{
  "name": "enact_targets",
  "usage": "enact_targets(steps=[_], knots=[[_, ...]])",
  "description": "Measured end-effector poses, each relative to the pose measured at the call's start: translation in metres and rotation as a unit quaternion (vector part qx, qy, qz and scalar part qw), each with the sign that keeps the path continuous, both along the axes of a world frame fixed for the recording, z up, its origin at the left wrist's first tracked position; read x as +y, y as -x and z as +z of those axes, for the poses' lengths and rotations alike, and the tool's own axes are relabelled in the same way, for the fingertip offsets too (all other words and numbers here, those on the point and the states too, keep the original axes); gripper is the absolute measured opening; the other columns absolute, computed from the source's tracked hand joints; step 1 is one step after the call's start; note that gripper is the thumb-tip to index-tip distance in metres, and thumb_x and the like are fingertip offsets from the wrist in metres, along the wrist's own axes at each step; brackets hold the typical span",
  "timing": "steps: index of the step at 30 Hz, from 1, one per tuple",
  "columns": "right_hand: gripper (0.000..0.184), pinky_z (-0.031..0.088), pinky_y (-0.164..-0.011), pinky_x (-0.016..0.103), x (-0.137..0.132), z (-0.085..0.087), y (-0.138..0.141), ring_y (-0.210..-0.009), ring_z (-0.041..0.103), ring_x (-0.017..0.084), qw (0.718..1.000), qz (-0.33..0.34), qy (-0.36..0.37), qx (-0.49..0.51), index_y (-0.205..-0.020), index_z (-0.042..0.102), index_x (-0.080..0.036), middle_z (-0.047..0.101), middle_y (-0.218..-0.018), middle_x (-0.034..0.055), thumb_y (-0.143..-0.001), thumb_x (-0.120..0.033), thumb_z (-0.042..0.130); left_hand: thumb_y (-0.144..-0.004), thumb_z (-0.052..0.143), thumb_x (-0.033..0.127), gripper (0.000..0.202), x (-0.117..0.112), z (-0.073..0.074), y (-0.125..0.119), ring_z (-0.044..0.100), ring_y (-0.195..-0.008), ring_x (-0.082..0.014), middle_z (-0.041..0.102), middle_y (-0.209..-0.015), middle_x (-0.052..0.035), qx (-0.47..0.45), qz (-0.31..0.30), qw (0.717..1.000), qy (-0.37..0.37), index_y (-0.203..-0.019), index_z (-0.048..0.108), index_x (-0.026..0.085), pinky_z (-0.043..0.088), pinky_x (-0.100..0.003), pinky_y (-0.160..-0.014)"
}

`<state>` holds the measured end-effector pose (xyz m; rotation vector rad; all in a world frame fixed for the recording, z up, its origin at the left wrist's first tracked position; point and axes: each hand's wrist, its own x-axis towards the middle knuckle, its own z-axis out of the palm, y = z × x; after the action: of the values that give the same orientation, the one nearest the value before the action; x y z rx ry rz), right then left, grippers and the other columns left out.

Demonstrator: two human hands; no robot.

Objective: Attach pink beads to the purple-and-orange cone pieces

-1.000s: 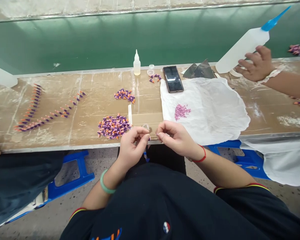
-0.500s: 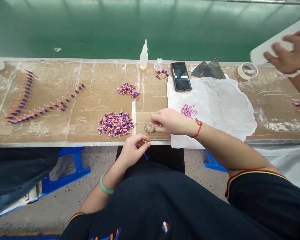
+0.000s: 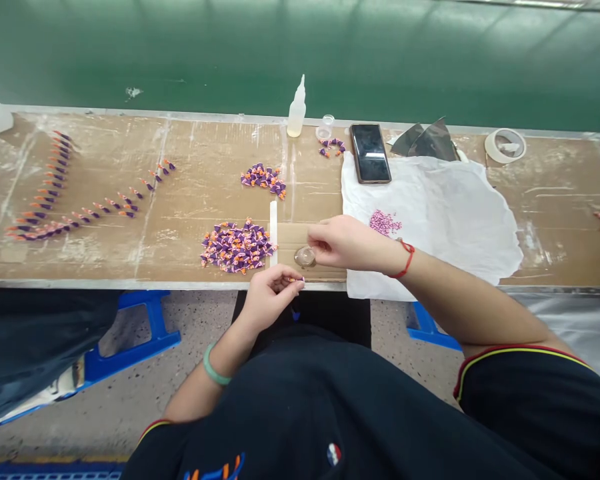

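Observation:
At the table's front edge my left hand (image 3: 269, 297) pinches a small purple and orange figurine (image 3: 297, 279), mostly covered by the fingers. My right hand (image 3: 340, 243) is closed in a pinch beside a small clear round dish (image 3: 305, 257); whatever its fingertips hold is hidden. The dish sits on a cardboard piece (image 3: 293, 233) edged by a white strip (image 3: 273, 227). To the left of that strip lies a heaped pile of purple, pink and orange figurines (image 3: 237, 247). Tiny pink pieces (image 3: 385, 223) are gathered on a white cloth (image 3: 430, 220) by my right wrist.
Farther back are a smaller figurine cluster (image 3: 263, 178), a dropper bottle (image 3: 297, 110), a lidded clear cup (image 3: 325, 127), a phone (image 3: 371, 153), dark sheet scraps (image 3: 427, 141) and a tape roll (image 3: 505, 145). A row of figurines (image 3: 100, 207) curves across the left side.
The other person's hand at the upper right has left the view, along with the white object there. The scene has shifted slightly right; my two hands keep nearly the same pose.

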<state>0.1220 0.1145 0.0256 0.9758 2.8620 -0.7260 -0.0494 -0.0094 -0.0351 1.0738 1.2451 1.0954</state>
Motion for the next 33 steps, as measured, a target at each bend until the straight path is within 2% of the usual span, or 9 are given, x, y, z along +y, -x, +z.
enact_targets(steps=[2,5,7,9,13,19,24,30,33], knots=[[0.011,0.033,-0.058,0.026,-0.004,0.005,-0.005,-0.055,0.046,0.012,0.993,-0.035,0.083,0.08,-0.068,0.05,-0.02,0.056,-0.061,-0.0007,-0.077,-0.019,0.055,-0.073,0.08,0.03,0.018,0.0,0.006,-0.001,0.063,-0.054,-0.0109,0.07,-0.065,-0.0016,-0.06,0.048,0.997,-0.006,-0.076,0.069,0.016,0.05,-0.019,-0.051],[0.012,0.046,-0.066,0.026,-0.016,0.013,-0.01,-0.074,0.065,0.017,0.942,-0.093,0.261,0.191,-0.074,0.054,-0.02,0.067,-0.074,0.0033,-0.083,-0.027,0.057,-0.071,0.087,0.037,0.029,0.0,0.017,-0.003,0.067,-0.055,-0.0121,0.073,-0.068,-0.0025,-0.129,0.087,0.988,-0.023,-0.077,0.068,0.016,0.054,-0.02,-0.05],[0.014,0.05,-0.07,0.027,-0.026,0.019,-0.012,-0.081,0.068,0.018,0.904,-0.114,0.341,0.233,-0.076,0.053,-0.02,0.069,-0.078,0.0038,-0.085,-0.029,0.059,-0.07,0.089,0.04,0.033,0.0,0.025,-0.006,0.069,-0.055,-0.0128,0.075,-0.07,-0.0032,-0.155,0.084,0.984,-0.029,-0.077,0.068,0.016,0.057,-0.02,-0.051],[0.014,0.049,-0.065,0.026,-0.035,0.024,-0.013,-0.072,0.064,0.015,0.885,-0.122,0.37,0.255,-0.076,0.053,-0.019,0.066,-0.074,0.0015,-0.085,-0.027,0.06,-0.071,0.089,0.041,0.034,-0.001,0.032,-0.008,0.071,-0.055,-0.0133,0.075,-0.07,-0.0028,-0.169,0.077,0.982,-0.032,-0.076,0.068,0.015,0.059,-0.02,-0.051],[0.013,0.044,-0.057,0.022,-0.046,0.031,-0.014,-0.062,0.055,0.01,0.88,-0.127,0.363,0.278,-0.077,0.055,-0.018,0.062,-0.069,-0.0006,-0.086,-0.024,0.06,-0.069,0.09,0.043,0.036,-0.003,0.04,-0.012,0.073,-0.057,-0.0157,0.077,-0.074,-0.003,-0.16,0.077,0.983,-0.039,-0.077,0.068,0.016,0.063,-0.023,-0.055],[0.009,0.034,-0.048,0.02,-0.053,0.036,-0.016,-0.053,0.045,0.007,0.905,-0.113,0.296,0.285,-0.075,0.056,-0.018,0.058,-0.063,-0.0037,-0.084,-0.019,0.058,-0.072,0.09,0.038,0.031,-0.007,0.043,-0.014,0.074,-0.061,-0.0151,0.078,-0.078,-0.0034,-0.155,0.077,0.983,-0.063,-0.077,0.069,0.016,0.064,-0.023,-0.059],[0.009,0.038,-0.053,0.02,-0.055,0.038,-0.017,-0.058,0.051,0.008,0.92,-0.103,0.249,0.285,-0.076,0.058,-0.017,0.062,-0.067,-0.0019,-0.084,-0.021,0.057,-0.074,0.089,0.028,0.021,-0.009,0.046,-0.016,0.075,-0.064,-0.0136,0.077,-0.077,-0.0014,-0.171,0.076,0.979,-0.084,-0.076,0.071,0.018,0.063,-0.02,-0.06],[0.01,0.043,-0.058,0.02,-0.055,0.036,-0.02,-0.061,0.057,0.01,0.925,-0.085,0.225,0.295,-0.076,0.057,-0.017,0.067,-0.069,-0.0005,-0.085,-0.022,0.056,-0.071,0.09,0.035,0.025,-0.006,0.049,-0.017,0.074,-0.061,-0.0157,0.077,-0.074,-0.0035,-0.121,0.083,0.985,-0.089,-0.074,0.073,0.017,0.063,-0.022,-0.058],[0.007,0.044,-0.06,0.021,-0.057,0.04,-0.021,-0.063,0.059,0.011,0.929,-0.072,0.197,0.306,-0.078,0.057,-0.018,0.067,-0.07,0.0,-0.084,-0.021,0.058,-0.072,0.09,0.033,0.019,-0.008,0.053,-0.017,0.073,-0.059,-0.0141,0.077,-0.073,-0.0026,-0.09,0.081,0.988,-0.094,-0.076,0.077,0.019,0.063,-0.02,-0.059]])
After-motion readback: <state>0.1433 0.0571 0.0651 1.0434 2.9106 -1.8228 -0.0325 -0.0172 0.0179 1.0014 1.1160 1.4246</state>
